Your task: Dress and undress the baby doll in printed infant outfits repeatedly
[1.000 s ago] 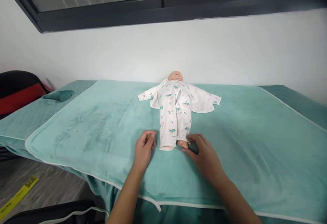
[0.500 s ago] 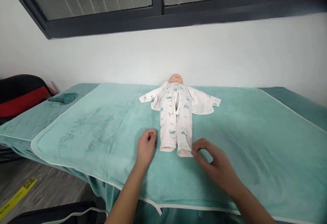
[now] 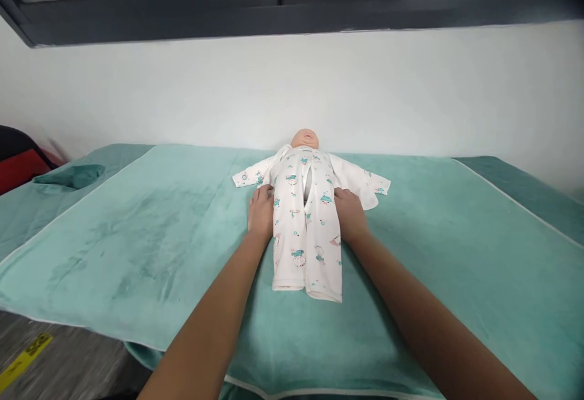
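Observation:
A doll (image 3: 305, 138) lies on its back with its head towards the wall. It is dressed in a white baby top (image 3: 353, 175) with both sleeves spread out. White printed baby pants (image 3: 294, 224) cover its front and legs, and a gap shows at the middle seam. My left hand (image 3: 261, 213) is closed at the left edge of the pants, near hip height. Opposite it, my right hand (image 3: 350, 214) grips the right edge, its fingertips partly hidden by the cloth. No feet show at the pants' hems.
A green plush blanket (image 3: 150, 236) with pale piping covers the table under the doll. Behind stand a white wall (image 3: 182, 96) and a dark window frame (image 3: 182, 17). A black and red object (image 3: 20, 166) sits at the far left. Yellow tape (image 3: 25, 360) marks the floor.
Both hands have moved from beside the leg hems up to the sides of the pants at the hips. The right hand has left the right hem. The view has shifted slightly.

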Available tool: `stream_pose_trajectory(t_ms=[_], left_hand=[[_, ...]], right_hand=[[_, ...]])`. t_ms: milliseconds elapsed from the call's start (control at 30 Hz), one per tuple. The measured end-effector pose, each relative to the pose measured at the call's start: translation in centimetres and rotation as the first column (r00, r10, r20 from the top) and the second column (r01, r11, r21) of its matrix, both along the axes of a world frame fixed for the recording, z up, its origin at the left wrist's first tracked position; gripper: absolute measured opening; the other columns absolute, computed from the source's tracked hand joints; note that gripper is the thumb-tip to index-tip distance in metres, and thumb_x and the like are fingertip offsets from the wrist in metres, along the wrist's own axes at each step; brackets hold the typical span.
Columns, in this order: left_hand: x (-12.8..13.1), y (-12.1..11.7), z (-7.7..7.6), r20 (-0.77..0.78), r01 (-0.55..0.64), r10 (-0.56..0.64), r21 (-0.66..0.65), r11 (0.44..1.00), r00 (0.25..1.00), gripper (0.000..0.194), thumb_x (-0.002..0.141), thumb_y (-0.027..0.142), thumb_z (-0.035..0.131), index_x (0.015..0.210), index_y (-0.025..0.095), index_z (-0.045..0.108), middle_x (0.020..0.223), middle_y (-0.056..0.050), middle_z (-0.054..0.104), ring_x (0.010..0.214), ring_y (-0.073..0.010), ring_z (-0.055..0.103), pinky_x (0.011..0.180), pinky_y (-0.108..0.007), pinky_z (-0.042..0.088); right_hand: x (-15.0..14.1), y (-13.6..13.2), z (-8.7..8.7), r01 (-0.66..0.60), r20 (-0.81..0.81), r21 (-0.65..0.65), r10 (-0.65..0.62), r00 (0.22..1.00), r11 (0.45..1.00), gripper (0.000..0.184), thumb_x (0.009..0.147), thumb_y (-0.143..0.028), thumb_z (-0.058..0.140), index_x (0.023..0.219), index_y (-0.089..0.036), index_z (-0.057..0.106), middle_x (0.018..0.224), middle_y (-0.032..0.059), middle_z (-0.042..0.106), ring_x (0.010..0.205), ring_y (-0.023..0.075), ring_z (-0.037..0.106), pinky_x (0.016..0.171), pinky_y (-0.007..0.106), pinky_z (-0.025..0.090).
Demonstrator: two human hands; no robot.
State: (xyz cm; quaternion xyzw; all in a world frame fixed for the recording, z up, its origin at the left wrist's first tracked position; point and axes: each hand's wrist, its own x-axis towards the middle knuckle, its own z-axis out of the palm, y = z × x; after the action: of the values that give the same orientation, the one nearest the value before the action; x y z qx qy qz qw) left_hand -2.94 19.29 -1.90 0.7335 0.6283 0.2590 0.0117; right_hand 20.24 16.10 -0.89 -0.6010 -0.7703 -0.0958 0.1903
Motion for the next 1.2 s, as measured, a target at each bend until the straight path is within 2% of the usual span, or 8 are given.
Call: stream_pose_trajectory(t_ms=[133,267,500,633,800,900,1067,1200], left_hand=[[0.2,0.9,-0.4,-0.105,0.041,-0.035,0.063,0.997,0.994,0.033,0.097,0.027,0.042,0.122,0.022,0.063,0.134,-0.013,0.055,0.123,-0.0307,0.047,0.096,-0.045,0.041],[0.3,0.4,-0.3,-0.153,0.037,-0.020,0.108,0.993,0.988,0.030,0.096,0.025,0.044,0.115,0.021,0.067,0.121,-0.012,0.063,0.116,-0.0290,0.052,0.090,-0.042,0.043],[-1.3,-3.3,0.0,-0.269,0.133,-0.094,0.129,0.983,0.958,0.030,0.095,0.018,0.046,0.114,0.021,0.069,0.127,-0.009,0.065,0.121,-0.0286,0.051,0.090,-0.041,0.042],[-1.9,-4.8,-0.2,-0.295,0.133,-0.079,0.168,0.977,0.952,0.031,0.095,0.018,0.048,0.117,0.023,0.069,0.132,-0.006,0.064,0.121,-0.0292,0.050,0.087,-0.042,0.043],[-1.6,-4.8,-0.3,-0.274,0.083,-0.037,0.155,0.984,0.961,0.029,0.094,0.020,0.049,0.114,0.022,0.070,0.130,-0.008,0.064,0.118,-0.0285,0.052,0.088,-0.041,0.045],[-1.6,-4.5,-0.3,-0.271,0.059,-0.024,0.125,0.990,0.962,0.029,0.094,0.021,0.048,0.114,0.021,0.070,0.130,-0.009,0.063,0.119,-0.0273,0.052,0.093,-0.040,0.045],[-1.8,-4.1,-0.3,-0.194,-0.001,0.009,0.044,0.999,0.981,0.030,0.095,0.029,0.050,0.118,0.023,0.067,0.126,-0.010,0.063,0.117,-0.0258,0.054,0.093,-0.037,0.046],[-1.6,-4.1,-0.2,-0.194,0.027,-0.013,0.067,0.997,0.981,0.034,0.094,0.030,0.052,0.126,0.024,0.063,0.138,-0.010,0.057,0.128,-0.0286,0.048,0.100,-0.041,0.042]], right_hand=[[0.2,0.1,-0.2,0.015,-0.011,-0.077,-0.015,1.000,0.997,0.010,0.091,-0.023,0.053,0.086,-0.018,0.059,0.097,0.0112,0.061,0.092,0.0245,0.052,0.076,0.034,0.036],[0.3,0.4,-0.2,0.020,-0.021,-0.109,-0.023,1.000,0.994,0.011,0.092,-0.023,0.050,0.089,-0.018,0.059,0.100,0.0116,0.061,0.092,0.0250,0.053,0.071,0.034,0.035],[0.5,0.2,-0.2,0.007,-0.048,-0.085,-0.011,0.999,0.996,0.021,0.095,-0.023,0.044,0.108,-0.016,0.060,0.116,0.0136,0.061,0.109,0.0268,0.049,0.088,0.037,0.038],[0.5,0.1,0.0,0.009,-0.029,-0.095,-0.012,0.999,0.995,0.022,0.094,-0.022,0.043,0.098,-0.016,0.064,0.108,0.0143,0.062,0.104,0.0290,0.050,0.087,0.041,0.037],[0.1,0.2,0.4,-0.011,-0.028,-0.098,0.009,1.000,0.995,0.023,0.093,-0.018,0.042,0.094,-0.015,0.065,0.102,0.0158,0.064,0.104,0.0309,0.048,0.089,0.044,0.034],[0.4,-0.5,0.6,-0.068,-0.043,-0.106,0.064,0.997,0.992,0.018,0.091,-0.020,0.047,0.095,-0.015,0.064,0.102,0.0137,0.064,0.104,0.0289,0.049,0.091,0.041,0.034],[2.3,-3.1,0.2,-0.407,-0.270,-0.049,0.380,0.885,0.912,0.021,0.095,-0.023,0.042,0.086,-0.019,0.060,0.091,0.0067,0.065,0.092,0.0215,0.053,0.086,0.034,0.037],[2.9,-3.9,-0.2,-0.434,-0.313,-0.020,0.406,0.858,0.901,0.019,0.094,-0.022,0.043,0.085,-0.019,0.061,0.089,0.0061,0.065,0.090,0.0216,0.053,0.085,0.035,0.037]])
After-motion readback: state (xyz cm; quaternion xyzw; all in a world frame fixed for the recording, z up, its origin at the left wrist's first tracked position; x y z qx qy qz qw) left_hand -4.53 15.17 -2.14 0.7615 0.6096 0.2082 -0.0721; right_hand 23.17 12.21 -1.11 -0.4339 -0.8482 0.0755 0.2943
